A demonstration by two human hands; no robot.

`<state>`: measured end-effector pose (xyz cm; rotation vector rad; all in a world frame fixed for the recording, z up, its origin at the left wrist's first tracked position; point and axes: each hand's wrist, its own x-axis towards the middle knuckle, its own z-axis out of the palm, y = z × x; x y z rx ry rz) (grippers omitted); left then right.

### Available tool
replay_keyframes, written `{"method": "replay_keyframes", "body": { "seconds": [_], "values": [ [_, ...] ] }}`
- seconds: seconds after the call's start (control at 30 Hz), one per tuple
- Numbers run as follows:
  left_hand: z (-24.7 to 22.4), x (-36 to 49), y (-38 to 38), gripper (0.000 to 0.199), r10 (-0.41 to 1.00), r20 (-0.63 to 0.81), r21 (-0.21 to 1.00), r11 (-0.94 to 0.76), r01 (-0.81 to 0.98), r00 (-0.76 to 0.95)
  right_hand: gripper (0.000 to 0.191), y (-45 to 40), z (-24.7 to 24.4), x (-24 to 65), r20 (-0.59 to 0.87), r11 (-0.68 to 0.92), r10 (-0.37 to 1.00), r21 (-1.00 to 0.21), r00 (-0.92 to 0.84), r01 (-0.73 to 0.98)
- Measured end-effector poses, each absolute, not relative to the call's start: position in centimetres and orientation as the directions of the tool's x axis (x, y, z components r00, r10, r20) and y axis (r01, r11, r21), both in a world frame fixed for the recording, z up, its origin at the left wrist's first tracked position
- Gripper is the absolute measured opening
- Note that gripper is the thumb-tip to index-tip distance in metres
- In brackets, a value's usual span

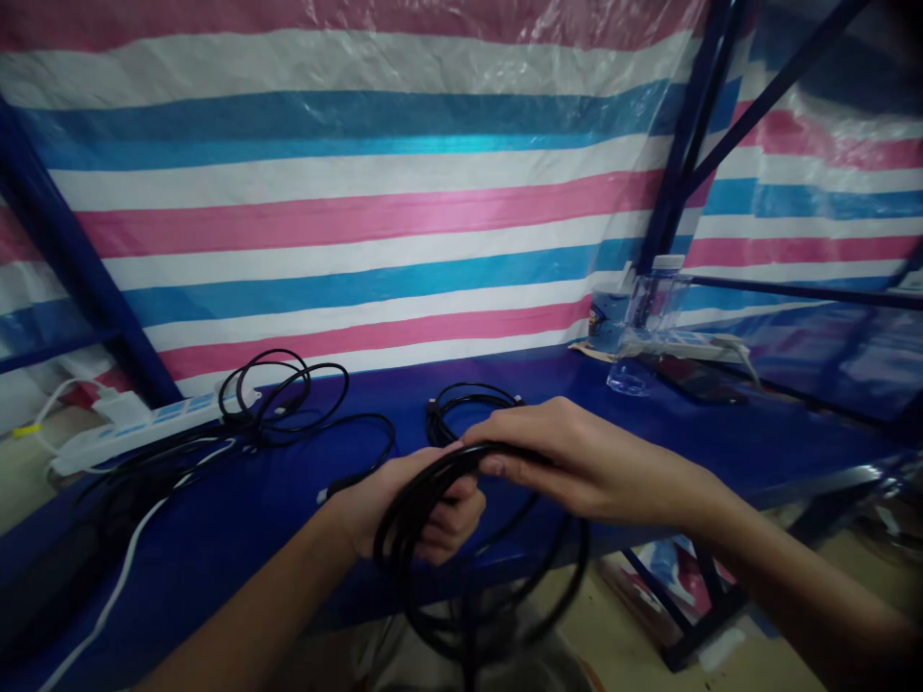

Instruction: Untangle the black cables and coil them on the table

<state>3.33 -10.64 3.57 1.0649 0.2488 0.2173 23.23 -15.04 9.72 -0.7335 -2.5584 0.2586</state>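
Note:
A black cable (pixel 404 538) is gathered in loose loops between my hands, above the front edge of the blue table (pixel 461 370). My left hand (pixel 425 509) is closed around the loops on their left side. From the right, my right hand (pixel 562 457) pinches the top of the same loops, its fingers pressed against the strands. The lower loops hang below the table edge and are blurred. Just behind my hands lies a neatly coiled black cable (pixel 472 394) with its plugs showing. Farther left is a loosely tangled black cable (pixel 317 375).
A white power strip (pixel 162 423) with a plugged-in adapter sits at the back left, and a white cord (pixel 137 538) runs forward from there. At the right stand a clear plastic bottle (pixel 645 327), a second power strip (pixel 685 344) and a dark phone-like slab (pixel 696 378). Blue metal posts frame the table.

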Motion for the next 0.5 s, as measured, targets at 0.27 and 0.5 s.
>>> {"method": "replay_keyframes", "body": {
  "seconds": [0.27, 0.5],
  "values": [
    [8.6, 2.1, -11.0, 0.032, 0.701, 0.11, 0.812, -0.472, 0.343, 0.705, 0.035, -13.8, 10.2, 24.7, 0.441, 0.742, 0.558, 0.112, -0.703, 0.66],
    [8.9, 2.4, -11.4, 0.014, 0.691, 0.453, 0.287, -0.711, 0.642, 0.564, 0.029, -13.4, 8.8, 24.2, 0.565, 0.739, 0.602, -0.128, -0.563, 0.662]
  ]
}}
